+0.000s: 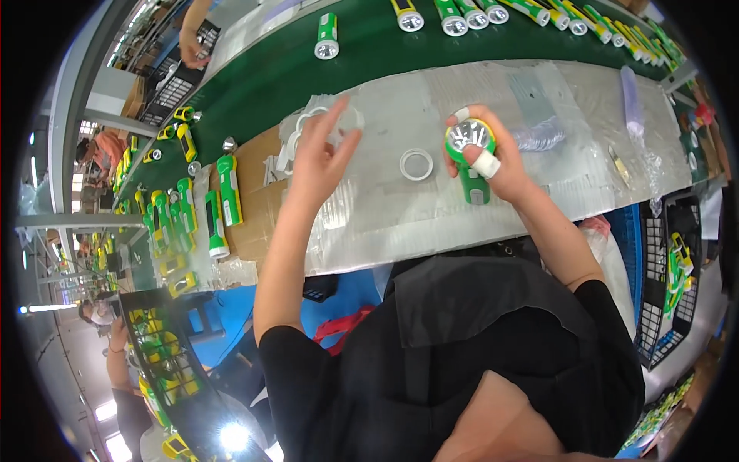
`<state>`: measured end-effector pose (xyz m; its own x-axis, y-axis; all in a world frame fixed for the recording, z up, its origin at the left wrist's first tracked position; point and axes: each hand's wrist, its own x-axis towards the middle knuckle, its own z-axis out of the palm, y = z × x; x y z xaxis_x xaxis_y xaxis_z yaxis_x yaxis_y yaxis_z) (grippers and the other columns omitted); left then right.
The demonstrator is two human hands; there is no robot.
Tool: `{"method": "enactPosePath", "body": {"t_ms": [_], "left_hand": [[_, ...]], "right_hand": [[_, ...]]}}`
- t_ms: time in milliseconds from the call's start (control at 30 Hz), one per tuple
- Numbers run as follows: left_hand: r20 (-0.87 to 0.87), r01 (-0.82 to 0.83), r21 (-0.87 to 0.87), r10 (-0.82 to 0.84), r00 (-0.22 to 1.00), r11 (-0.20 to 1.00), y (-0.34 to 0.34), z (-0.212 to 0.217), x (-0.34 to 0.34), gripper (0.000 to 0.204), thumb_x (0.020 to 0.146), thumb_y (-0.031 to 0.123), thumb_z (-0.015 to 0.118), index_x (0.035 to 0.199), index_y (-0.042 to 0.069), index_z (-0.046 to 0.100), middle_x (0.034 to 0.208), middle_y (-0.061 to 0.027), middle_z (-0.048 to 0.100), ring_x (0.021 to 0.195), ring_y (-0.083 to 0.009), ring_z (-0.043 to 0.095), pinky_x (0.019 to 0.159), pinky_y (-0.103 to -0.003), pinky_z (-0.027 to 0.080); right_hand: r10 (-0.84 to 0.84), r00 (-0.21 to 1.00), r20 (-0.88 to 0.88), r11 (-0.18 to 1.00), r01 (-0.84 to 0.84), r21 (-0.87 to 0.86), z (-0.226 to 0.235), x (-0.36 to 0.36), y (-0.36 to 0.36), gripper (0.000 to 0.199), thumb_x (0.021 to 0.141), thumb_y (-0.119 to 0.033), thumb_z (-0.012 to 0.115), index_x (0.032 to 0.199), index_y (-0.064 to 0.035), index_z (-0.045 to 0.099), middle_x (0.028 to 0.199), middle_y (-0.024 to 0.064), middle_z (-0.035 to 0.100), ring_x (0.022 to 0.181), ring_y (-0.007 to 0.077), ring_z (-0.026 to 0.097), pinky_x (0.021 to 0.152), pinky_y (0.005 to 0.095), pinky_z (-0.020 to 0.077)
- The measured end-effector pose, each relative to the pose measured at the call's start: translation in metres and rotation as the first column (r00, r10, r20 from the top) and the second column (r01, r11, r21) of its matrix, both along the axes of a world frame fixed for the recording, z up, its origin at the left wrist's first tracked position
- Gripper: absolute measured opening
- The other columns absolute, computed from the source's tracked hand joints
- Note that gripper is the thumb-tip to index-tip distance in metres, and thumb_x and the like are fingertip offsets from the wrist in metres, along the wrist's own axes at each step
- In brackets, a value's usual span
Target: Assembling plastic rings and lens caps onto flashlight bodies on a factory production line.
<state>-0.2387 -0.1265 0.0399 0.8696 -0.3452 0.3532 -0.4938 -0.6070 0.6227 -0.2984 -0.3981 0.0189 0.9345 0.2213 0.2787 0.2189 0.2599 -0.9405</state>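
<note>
My right hand (504, 165) is wrapped round a green flashlight (476, 185), its silver reflector head (470, 135) facing up. White wraps cover parts of the thumb and a finger. My left hand (317, 158) is over the left part of the worktop with its fingers apart, slightly blurred. Around its fingertips lie white rings (291, 146) and a clear round disc (352, 118); whether the fingers touch the disc, I cannot tell. Between my hands a single white ring (416, 165) lies flat on the plastic-covered worktop (385, 215).
Several flashlights stand along the green belt (262, 100) beyond the worktop. More green flashlights (229, 189) lie at left. A knife (618, 165) and rolled clear plastic (633, 100) are at right. Black crates (666, 277) flank me. A co-worker's hand (192, 50) shows at far left.
</note>
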Motion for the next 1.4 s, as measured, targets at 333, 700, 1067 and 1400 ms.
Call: {"method": "enactPosePath", "body": {"t_ms": [333, 700, 1067, 1400], "left_hand": [[-0.026, 0.227, -0.786, -0.398, 0.917, 0.575, -0.093, 0.038, -0.027, 0.047, 0.089, 0.005, 0.058, 0.134, 0.001, 0.043, 0.114, -0.0157, 0.061, 0.110, -0.0224, 0.060, 0.095, -0.036, 0.047], [0.172, 0.334, -0.286, -0.295, 0.940, 0.898, -0.103, 0.041, -0.031, 0.027, 0.073, 0.013, 0.081, 0.096, 0.006, 0.070, 0.112, -0.0126, 0.061, 0.102, -0.0261, 0.060, 0.088, -0.034, 0.048], [0.240, 0.371, 0.113, -0.387, 0.890, 0.922, -0.103, 0.067, -0.029, 0.033, 0.069, 0.020, 0.083, 0.100, 0.011, 0.075, 0.104, -0.0074, 0.060, 0.095, -0.0252, 0.055, 0.078, -0.036, 0.045], [0.215, 0.387, 0.036, -0.386, 0.897, 0.921, -0.134, 0.040, -0.033, 0.049, 0.064, 0.016, 0.087, 0.105, 0.009, 0.062, 0.110, -0.0101, 0.065, 0.102, -0.0324, 0.062, 0.084, -0.041, 0.050]], "right_hand": [[-0.022, 0.998, 0.053, 1.000, 0.021, 0.023, -0.002, 0.006, 0.004, 0.037, 0.092, -0.023, 0.062, 0.120, -0.0045, 0.046, 0.087, 0.0058, 0.059, 0.071, 0.0135, 0.058, 0.066, 0.0290, 0.0474], [0.010, 0.995, 0.100, 1.000, -0.012, 0.020, -0.009, 0.011, -0.007, 0.044, 0.090, -0.023, 0.060, 0.127, -0.0028, 0.047, 0.108, 0.0039, 0.055, 0.096, 0.0108, 0.054, 0.080, 0.0269, 0.0470], [-0.064, 0.982, 0.178, 0.997, 0.054, 0.062, -0.006, 0.013, -0.020, 0.064, 0.089, -0.042, 0.068, 0.134, -0.0037, 0.045, 0.115, 0.0069, 0.058, 0.102, 0.0202, 0.060, 0.089, 0.0357, 0.0486], [0.225, 0.822, 0.523, 0.667, 0.261, -0.698, 0.089, 0.012, -0.088, 0.041, 0.072, -0.016, 0.079, 0.106, -0.0028, 0.060, 0.091, 0.0109, 0.057, 0.081, 0.0276, 0.059, 0.069, 0.0363, 0.0484]]}}
